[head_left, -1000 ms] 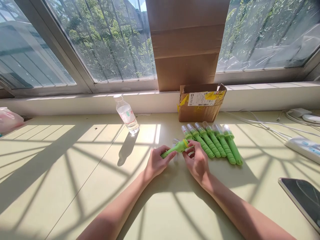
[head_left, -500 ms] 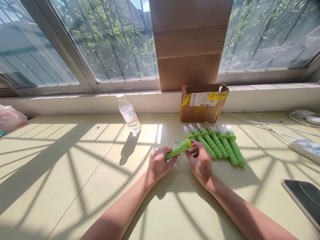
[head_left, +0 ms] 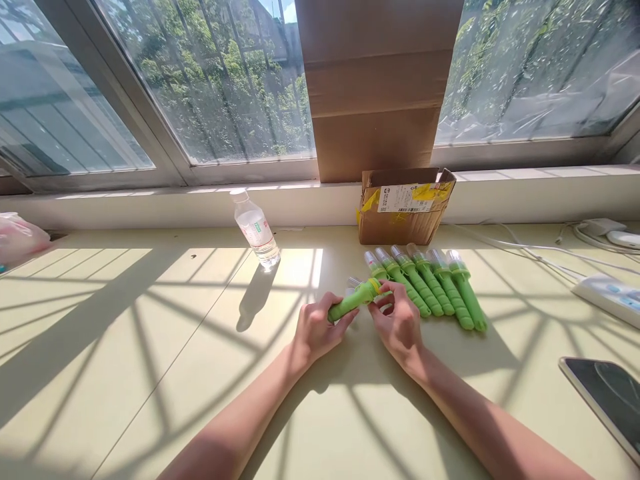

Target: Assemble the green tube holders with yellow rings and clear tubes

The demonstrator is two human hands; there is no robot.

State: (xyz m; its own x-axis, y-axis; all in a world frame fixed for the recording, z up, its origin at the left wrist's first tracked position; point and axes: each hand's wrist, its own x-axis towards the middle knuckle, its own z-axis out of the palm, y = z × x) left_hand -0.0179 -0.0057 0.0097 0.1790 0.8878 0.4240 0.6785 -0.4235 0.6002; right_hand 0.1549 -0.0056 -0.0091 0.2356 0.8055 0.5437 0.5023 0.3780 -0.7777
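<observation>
My left hand (head_left: 320,325) is closed around the lower part of a green tube-shaped handle (head_left: 350,304), held at a slant above the table. A yellow ring (head_left: 375,286) sits at its upper right end. At that end the thumb and fingers of my right hand (head_left: 397,318) are pinched; the exact grip is partly hidden. Behind the handle, small clear plastic pieces (head_left: 353,284) are partly covered. Just right of my right hand, several green handles with clear caps (head_left: 434,288) lie side by side, caps pointing away from me.
An open cardboard box (head_left: 404,217) stands by the window wall. A clear water bottle (head_left: 257,230) is upright at left of centre. To the right are white cables, a power strip (head_left: 607,293) and a phone (head_left: 603,400). A pink plastic bag (head_left: 21,237) lies far left.
Both hands stay on the same handle; the fingers of my right hand have shifted slightly at the yellow-ringed end. The whole view has moved a little.
</observation>
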